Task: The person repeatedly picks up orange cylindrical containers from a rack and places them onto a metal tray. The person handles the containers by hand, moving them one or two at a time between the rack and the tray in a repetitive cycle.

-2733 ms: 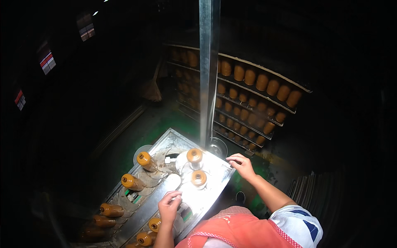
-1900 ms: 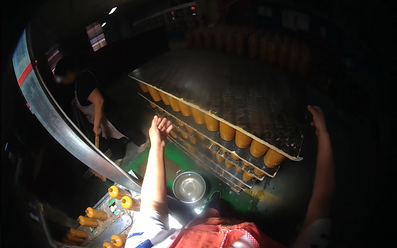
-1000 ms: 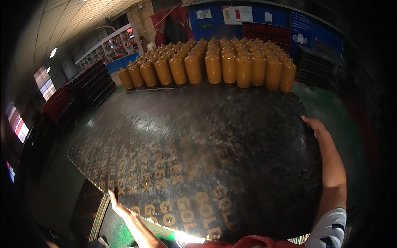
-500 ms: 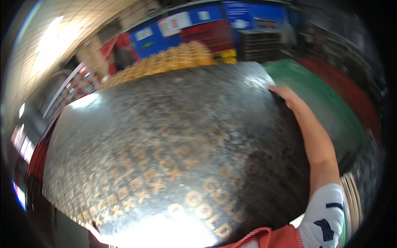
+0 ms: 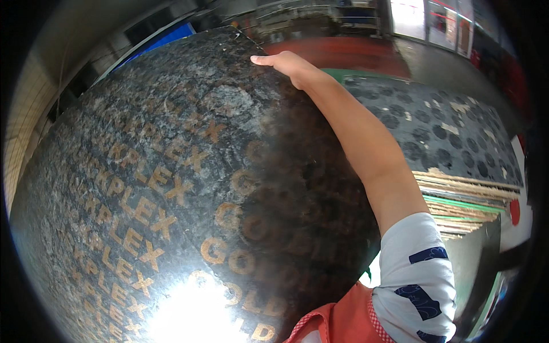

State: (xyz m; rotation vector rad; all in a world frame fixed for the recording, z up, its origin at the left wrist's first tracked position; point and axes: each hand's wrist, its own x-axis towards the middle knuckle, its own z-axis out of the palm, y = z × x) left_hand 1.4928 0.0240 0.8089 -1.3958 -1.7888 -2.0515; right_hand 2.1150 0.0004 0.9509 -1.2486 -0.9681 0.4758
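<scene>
A large dark, glossy panel (image 5: 143, 188) fills most of the view, standing close in front of me and tilted. Rows of tan printed letters and pale scuffs cover its face, and a bright glare sits low on it. My right hand (image 5: 289, 67) grips the panel's far right edge, its thumb on the face and the other fingers largely hidden. My bare right forearm stretches along the panel's right side. Out of sight is my left hand.
To the right stands a stack of boards (image 5: 463, 208) with pale and green edges, topped by a dark sheet (image 5: 434, 120) with round black spots. Red flooring (image 5: 343, 54) and a shelf (image 5: 358, 17) lie beyond. Glass doors (image 5: 440, 23) are at the far right.
My view has swung right, so the yellow pile and most of the blue wall have left it. The panel has turned with me and looms nearer. More of the board stack shows.
</scene>
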